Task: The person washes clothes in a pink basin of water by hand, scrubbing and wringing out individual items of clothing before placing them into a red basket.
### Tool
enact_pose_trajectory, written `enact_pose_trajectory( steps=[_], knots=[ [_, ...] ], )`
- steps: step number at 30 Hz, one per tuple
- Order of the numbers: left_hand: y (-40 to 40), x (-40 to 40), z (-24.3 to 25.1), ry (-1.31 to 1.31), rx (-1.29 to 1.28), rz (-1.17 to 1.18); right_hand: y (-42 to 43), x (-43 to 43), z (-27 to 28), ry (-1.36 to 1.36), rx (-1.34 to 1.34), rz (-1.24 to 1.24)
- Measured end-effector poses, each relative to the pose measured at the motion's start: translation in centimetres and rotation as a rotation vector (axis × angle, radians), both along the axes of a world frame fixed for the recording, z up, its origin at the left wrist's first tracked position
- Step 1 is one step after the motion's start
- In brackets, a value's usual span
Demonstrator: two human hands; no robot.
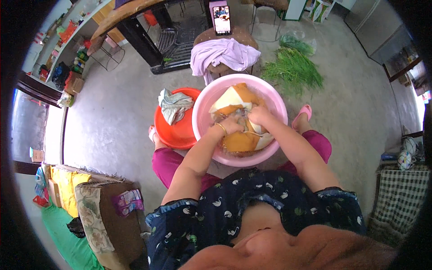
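Note:
A large pink plastic basin point(200, 126) holds water and a soaked orange-and-white cloth garment point(240, 141). My left hand point(233, 124), with a yellow bangle at the wrist, is closed on part of the wet cloth near the basin's middle. Just right of it, my right hand point(259, 115) grips another fold beside a white part of the cloth. Both hands' fingertips are partly hidden by water and fabric. Left of the pink basin, and partly behind its rim, stands a red plastic basin point(177, 135) with a crumpled pale grey-green cloth point(174, 105) over its back edge.
Beyond the basin, a stool carries a lilac cloth point(224, 55) and an upright phone point(222, 21). Long green leafy stalks point(293, 69) lie on the floor at right. A wooden table point(123, 17) stands at back left, a couch point(114, 209) at lower left.

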State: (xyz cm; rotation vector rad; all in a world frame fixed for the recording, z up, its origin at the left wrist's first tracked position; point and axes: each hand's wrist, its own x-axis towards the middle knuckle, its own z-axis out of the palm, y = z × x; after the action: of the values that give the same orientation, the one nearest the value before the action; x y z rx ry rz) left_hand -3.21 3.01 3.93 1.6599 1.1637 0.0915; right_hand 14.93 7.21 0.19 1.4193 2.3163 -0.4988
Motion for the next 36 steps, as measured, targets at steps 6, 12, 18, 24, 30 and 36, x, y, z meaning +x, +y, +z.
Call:
enact_pose_trajectory(
  steps=[6,12,18,24,30,36],
  knots=[
    [-1.6,-0.1,0.4,0.056,0.236,0.155,-3.7,0.1,5.4,0.327,0.157,-0.288],
    [-1.3,-3.2,-3.1,-0.114,0.407,0.517,-6.0,-0.4,8.8,0.819,0.328,-0.125],
    [-2.2,-0.4,4.6,-1.193,-0.633,0.979,-7.1,-1.1,13.3,1.24,0.196,0.038],
    [-1.3,0.3,7.1,-1.311,-0.708,1.14,-5.9,0.5,13.7,1.247,0.048,0.018],
    [-1.6,1.2,7.3,-1.426,-0.439,1.241,-2.3,2.8,12.6,0.904,0.17,-0.339],
    [-3.6,2.8,7.1,-1.268,0.077,1.154,-3.5,-0.3,12.9,0.74,0.342,-0.228]
  ],
)
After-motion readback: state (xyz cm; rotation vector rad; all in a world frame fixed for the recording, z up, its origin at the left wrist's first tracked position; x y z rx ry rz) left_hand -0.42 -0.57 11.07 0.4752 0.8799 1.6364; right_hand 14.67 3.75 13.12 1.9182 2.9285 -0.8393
